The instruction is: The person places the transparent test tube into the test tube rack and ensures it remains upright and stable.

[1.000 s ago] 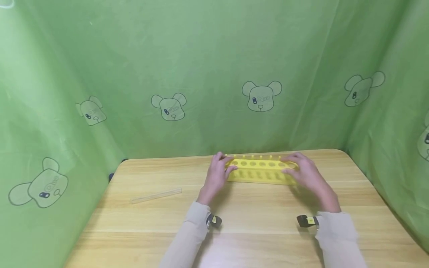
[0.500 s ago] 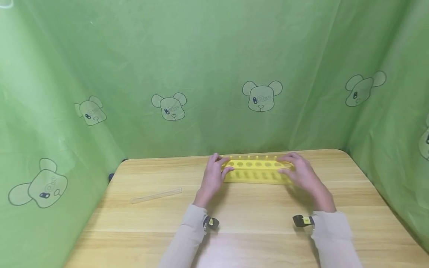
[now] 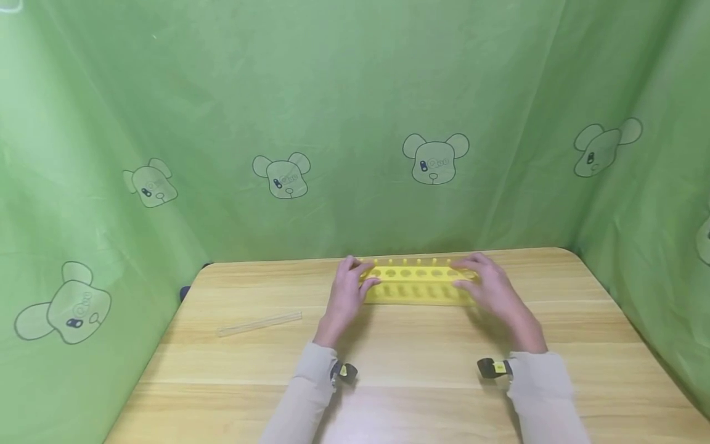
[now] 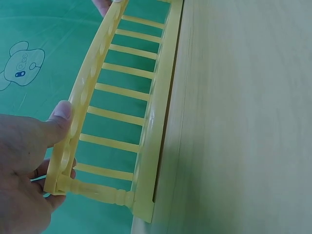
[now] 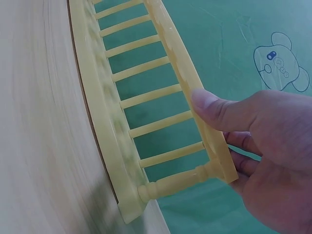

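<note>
A yellow plastic test tube rack (image 3: 413, 293) stands upright near the far edge of the table, its top bar pierced by a row of round holes. My left hand (image 3: 346, 293) grips the top bar's left end, thumb on the near side and fingers behind. At the right end, my right hand (image 3: 492, 290) holds the same bar in a matching pinch. In the left wrist view the left thumb (image 4: 61, 114) lies on the bar above the end post. The right wrist view has the right thumb (image 5: 209, 105) on the bar, fingers partly hidden behind it.
A clear glass tube (image 3: 259, 324) lies at a slant on the wooden table (image 3: 410, 364), left of the rack. Green curtains (image 3: 355, 92) with bear-head drawings hang behind the far edge and along both sides.
Both hands have moved steadily left, carrying the rack along with them near the far edge. The glass tube has stayed where it lay.
</note>
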### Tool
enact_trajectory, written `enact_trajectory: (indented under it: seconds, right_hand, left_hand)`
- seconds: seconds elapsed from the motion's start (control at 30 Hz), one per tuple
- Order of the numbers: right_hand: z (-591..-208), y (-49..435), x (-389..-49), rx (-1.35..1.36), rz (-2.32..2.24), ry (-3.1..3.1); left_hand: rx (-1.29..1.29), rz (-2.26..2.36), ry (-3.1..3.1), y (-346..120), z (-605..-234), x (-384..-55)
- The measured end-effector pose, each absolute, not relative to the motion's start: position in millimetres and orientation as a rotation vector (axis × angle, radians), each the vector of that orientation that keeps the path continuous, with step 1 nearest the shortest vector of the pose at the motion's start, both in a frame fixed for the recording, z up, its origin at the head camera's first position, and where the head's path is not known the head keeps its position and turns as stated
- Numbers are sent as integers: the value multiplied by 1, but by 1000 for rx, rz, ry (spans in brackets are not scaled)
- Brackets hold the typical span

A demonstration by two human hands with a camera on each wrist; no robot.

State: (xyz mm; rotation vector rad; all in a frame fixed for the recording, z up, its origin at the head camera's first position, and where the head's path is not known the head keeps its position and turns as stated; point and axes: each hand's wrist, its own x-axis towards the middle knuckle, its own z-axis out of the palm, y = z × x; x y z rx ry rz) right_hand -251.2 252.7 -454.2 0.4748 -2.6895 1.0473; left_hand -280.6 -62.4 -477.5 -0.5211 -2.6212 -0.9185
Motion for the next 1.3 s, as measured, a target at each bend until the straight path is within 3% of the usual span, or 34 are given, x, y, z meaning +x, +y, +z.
enact_trajectory:
  seconds: [1.3]
  right_hand:
    - [-464,216,-249,494,1085,-2638]
  left_hand:
    - [-509,-931,-2555,-97,-480,-268]
